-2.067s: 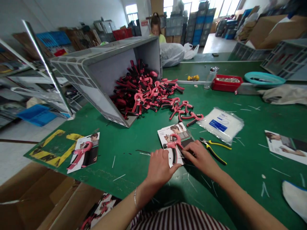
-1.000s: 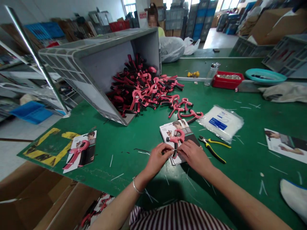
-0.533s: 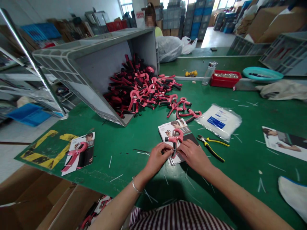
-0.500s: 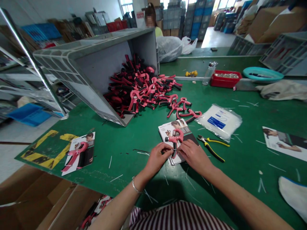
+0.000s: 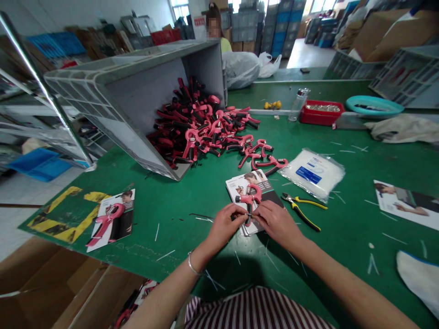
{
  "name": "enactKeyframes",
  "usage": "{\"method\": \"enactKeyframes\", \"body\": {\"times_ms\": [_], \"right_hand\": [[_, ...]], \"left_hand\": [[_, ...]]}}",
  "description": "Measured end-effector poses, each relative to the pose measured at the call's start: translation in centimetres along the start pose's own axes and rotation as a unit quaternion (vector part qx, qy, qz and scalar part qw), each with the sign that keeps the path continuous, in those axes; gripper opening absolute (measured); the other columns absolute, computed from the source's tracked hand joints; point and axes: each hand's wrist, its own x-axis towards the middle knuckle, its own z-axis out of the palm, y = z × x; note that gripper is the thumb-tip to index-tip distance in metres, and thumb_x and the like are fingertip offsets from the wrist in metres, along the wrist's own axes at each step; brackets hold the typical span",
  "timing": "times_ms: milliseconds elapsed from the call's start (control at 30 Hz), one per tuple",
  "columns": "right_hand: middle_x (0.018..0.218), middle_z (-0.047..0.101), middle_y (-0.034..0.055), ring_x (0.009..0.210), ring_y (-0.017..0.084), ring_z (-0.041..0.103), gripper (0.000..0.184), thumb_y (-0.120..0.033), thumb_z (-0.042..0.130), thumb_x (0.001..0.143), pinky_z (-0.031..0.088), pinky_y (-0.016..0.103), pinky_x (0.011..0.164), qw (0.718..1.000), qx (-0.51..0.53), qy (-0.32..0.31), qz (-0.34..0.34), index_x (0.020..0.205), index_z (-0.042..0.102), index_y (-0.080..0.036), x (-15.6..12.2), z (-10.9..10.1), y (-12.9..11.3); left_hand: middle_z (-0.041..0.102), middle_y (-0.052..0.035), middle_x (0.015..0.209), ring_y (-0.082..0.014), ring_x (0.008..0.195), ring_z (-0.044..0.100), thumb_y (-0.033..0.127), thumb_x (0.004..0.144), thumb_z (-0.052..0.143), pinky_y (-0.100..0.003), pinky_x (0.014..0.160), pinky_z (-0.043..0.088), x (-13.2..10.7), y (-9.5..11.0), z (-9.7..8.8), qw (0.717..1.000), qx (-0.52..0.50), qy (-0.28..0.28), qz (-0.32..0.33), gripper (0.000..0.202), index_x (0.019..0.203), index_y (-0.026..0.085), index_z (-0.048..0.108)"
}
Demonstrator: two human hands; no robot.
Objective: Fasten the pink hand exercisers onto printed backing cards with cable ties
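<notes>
A red and black hand grip strengthener point(image 5: 253, 194) lies on a small stack of printed cards point(image 5: 266, 185) in front of me. My left hand point(image 5: 227, 225) is closed in a pinch at the left of its handle. From the right, my right hand point(image 5: 274, 220) pinches at the same spot. Between the fingertips a thin pale cable tie point(image 5: 249, 214) crosses the handle; its ends are mostly hidden by my fingers. Just right of my right hand lie yellow and black cutting pliers point(image 5: 302, 210), jaws toward the cards.
A tipped grey crate point(image 5: 137, 137) spills many grip strengtheners point(image 5: 209, 125) onto the green table. Beyond the pliers lies a bag of white ties point(image 5: 315, 173). At left, another grip strengthener point(image 5: 108, 224) rests on a card. White strips are scattered about. A person point(image 5: 224, 43) is behind the crate.
My fingertips have drawn slightly closer together over the handle, and the pale strip between them shows less. The view has shifted slightly; the other things stay put.
</notes>
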Motion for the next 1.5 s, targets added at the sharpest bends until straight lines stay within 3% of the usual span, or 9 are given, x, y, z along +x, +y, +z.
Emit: {"method": "enactKeyframes", "body": {"times_ms": [233,433,700,967,1067,1233,1333,1500], "right_hand": [[0.086,0.065,0.0091,0.085,0.023,0.059,0.018,-0.023,0.05,0.097,0.048,0.036,0.077,1.0,0.0,-0.003,-0.01,0.087,0.065,-0.018,0.1,0.1,-0.2],[0.091,0.065,0.0064,0.085,0.019,0.062,0.017,-0.024,0.048,0.099,0.05,0.032,0.077,0.995,0.102,-0.017,-0.008,0.096,0.065,-0.021,-0.1,0.5,0.4],[0.095,0.067,0.0049,0.087,0.018,0.064,0.011,-0.023,0.052,0.097,0.05,0.032,0.081,0.988,0.154,-0.021,0.023,0.101,0.062,-0.02,-0.3,0.5,0.1],[0.087,0.066,0.0067,0.085,0.022,0.054,0.012,-0.025,0.054,0.095,0.042,0.035,0.077,0.999,0.024,-0.022,0.015,0.088,0.06,-0.018,-0.6,-0.8,-0.2],[0.089,0.066,0.0059,0.084,0.021,0.052,0.011,-0.025,0.054,0.095,0.04,0.035,0.077,0.998,0.039,-0.031,0.024,0.092,0.062,-0.019,-0.7,-1.0,-0.2],[0.104,0.066,0.0069,0.098,0.022,0.054,0.012,-0.025,0.054,0.095,0.037,0.038,0.089,0.993,0.116,0.02,0.013,0.092,0.065,-0.02,-0.5,-0.3,-0.3],[0.118,0.063,0.0069,0.11,0.023,0.052,0.01,-0.023,0.055,0.094,0.033,0.041,0.096,0.984,0.171,0.055,0.015,0.092,0.064,-0.021,-0.6,0.4,0.5],[0.117,0.063,0.0062,0.112,0.024,0.05,0.013,-0.027,0.054,0.094,0.032,0.043,0.097,0.979,0.179,0.078,0.065,0.087,0.063,-0.021,-1.0,1.7,1.2]], "left_hand": [[0.065,-0.0011,0.086,-0.0148,0.079,0.061,0.021,0.086,0.062,-0.026,0.075,0.048,0.2,0.0,0.1,0.999,0.02,-0.02,0.018,0.006,0.089,0.019,0.068],[0.06,-0.0004,0.083,-0.016,0.078,0.058,0.021,0.085,0.065,-0.027,0.074,0.045,0.1,0.9,-0.3,0.993,0.11,-0.027,0.021,0.005,0.083,0.019,0.061],[0.064,-0.0032,0.087,-0.017,0.087,0.059,0.022,0.094,0.05,-0.028,0.081,0.045,0.5,2.5,-1.1,0.987,0.094,-0.117,0.06,0.019,0.083,0.018,0.065],[0.062,-0.0021,0.079,-0.0157,0.08,0.057,0.021,0.093,0.05,-0.028,0.077,0.044,-0.4,3.2,0.2,0.994,0.086,0.01,0.067,0.022,0.075,0.018,0.062],[0.064,-0.0044,0.092,-0.0187,0.092,0.058,0.024,0.091,0.055,-0.032,0.086,0.046,-1.2,2.4,1.5,0.994,0.09,0.016,0.067,0.008,0.089,0.019,0.062],[0.058,-0.013,0.12,-0.0277,0.115,0.052,0.026,0.08,0.071,-0.047,0.102,0.041,-2.1,0.4,3.3,0.974,0.197,0.079,0.085,0.04,0.114,0.018,0.052],[0.058,-0.0136,0.122,-0.028,0.118,0.052,0.024,0.085,0.066,-0.049,0.104,0.04,-2.1,-0.6,2.9,0.961,0.236,0.113,0.094,0.027,0.109,0.018,0.054],[0.06,-0.0123,0.12,-0.0267,0.117,0.054,0.026,0.091,0.058,-0.048,0.1,0.043,-2.0,-1.4,1.6,0.96,0.243,0.115,0.077,0.011,0.1,0.019,0.057]]}}
